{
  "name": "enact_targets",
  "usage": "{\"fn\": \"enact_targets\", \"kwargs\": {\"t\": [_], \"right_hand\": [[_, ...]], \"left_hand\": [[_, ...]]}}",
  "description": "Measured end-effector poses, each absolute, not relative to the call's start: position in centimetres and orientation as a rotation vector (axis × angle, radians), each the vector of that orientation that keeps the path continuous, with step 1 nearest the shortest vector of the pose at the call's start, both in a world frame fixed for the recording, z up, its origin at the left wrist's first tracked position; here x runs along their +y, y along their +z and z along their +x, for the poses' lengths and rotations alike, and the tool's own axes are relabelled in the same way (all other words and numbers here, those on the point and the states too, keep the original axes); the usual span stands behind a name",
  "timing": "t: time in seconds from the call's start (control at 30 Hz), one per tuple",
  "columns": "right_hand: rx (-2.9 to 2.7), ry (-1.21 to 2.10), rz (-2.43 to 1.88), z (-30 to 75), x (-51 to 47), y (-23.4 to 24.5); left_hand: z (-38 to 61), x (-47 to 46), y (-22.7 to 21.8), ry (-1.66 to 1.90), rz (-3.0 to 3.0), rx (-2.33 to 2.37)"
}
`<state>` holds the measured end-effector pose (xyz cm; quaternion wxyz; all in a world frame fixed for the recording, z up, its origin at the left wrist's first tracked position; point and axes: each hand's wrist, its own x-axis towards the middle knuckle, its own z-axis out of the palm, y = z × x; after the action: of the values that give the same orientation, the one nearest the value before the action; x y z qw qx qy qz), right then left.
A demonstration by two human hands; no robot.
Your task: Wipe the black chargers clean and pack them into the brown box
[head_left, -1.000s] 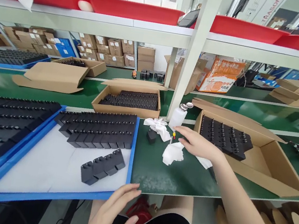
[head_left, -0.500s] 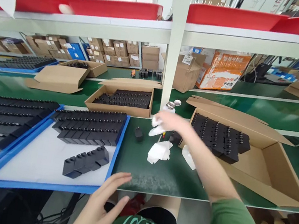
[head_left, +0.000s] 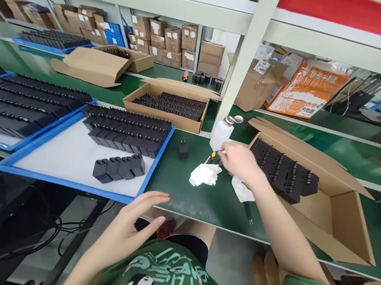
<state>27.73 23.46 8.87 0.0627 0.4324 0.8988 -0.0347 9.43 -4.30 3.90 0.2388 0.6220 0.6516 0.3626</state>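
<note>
My right hand (head_left: 240,162) is over the bench, close to the white pump bottle (head_left: 221,135). Its fingers are curled together, and a small dark bit shows at the fingertips, too hidden to name. Just below lie a stack of white wipes (head_left: 204,174) and a small tool with a red and yellow part (head_left: 213,156). A crumpled white wipe (head_left: 242,189) lies under my right wrist, with black tweezers (head_left: 249,213) beside it. At the bench's front edge, my left hand (head_left: 138,216) is open and holds nothing. One black plug adapter (head_left: 183,149) stands alone on the green surface.
A blue-rimmed tray (head_left: 62,177) with rows of black adapters (head_left: 127,130) is on the left. To the right, an open carton (head_left: 349,211) holds more adapters. Another carton (head_left: 164,115) stands behind, beside a shelf post (head_left: 250,51).
The white wipe in my right hand is gone from it, and that hand has moved down beside the bottle. My left hand stays open near the edge. The view has tilted downward.
</note>
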Motion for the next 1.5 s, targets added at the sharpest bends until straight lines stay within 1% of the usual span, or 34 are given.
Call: {"fn": "enact_targets", "kwargs": {"t": [0.13,0.2,0.27,0.43,0.5,0.6,0.67,0.8,0.93,1.07,1.27,1.4,1.5], "right_hand": [[2.595,-0.19,1.182,25.4,20.6,5.9],[2.563,-0.221,1.197,24.8,20.7,5.4],[2.588,-0.255,1.232,24.8,21.6,6.7],[2.748,-0.271,1.378,23.7,25.4,12.8],[2.798,-0.227,1.473,21.5,26.8,13.5],[2.846,-0.18,1.585,17.7,28.5,11.8],[2.86,-0.228,1.574,16.1,28.8,9.9],[2.909,-0.441,1.457,15.4,26.4,7.1],[2.928,-0.856,1.479,15.3,22.9,5.1],[2.884,-1.134,1.696,16.4,22.5,3.8],[2.65,-1.701,2.183,22.0,20.6,3.1],[2.525,-1.926,2.294,24.1,17.0,1.8],[2.551,-1.949,2.327,24.1,16.6,0.9]], "left_hand": [[7.2,-5.5,3.3,1.062,1.664,1.853],[6.3,-5.4,3.2,1.033,1.655,1.85],[5.5,-4.8,3.2,0.999,1.649,1.833],[3.9,-1.9,3.6,0.958,1.71,1.663],[3.5,-0.9,3.9,0.924,1.774,1.572],[2.6,-0.5,4.3,0.833,1.886,1.481],[1.5,-1.0,4.4,0.775,1.935,1.496],[-1.0,-2.9,3.6,0.821,1.94,1.58],[-2.0,-3.9,2.7,0.974,1.886,1.605],[-2.7,-4.6,2.8,1.13,1.899,1.637],[-5.1,-6.6,2.6,1.448,1.844,1.825],[-4.5,-6.0,2.6,1.419,1.914,1.78],[-2.8,-4.0,3.1,1.282,2.088,1.617]]}}
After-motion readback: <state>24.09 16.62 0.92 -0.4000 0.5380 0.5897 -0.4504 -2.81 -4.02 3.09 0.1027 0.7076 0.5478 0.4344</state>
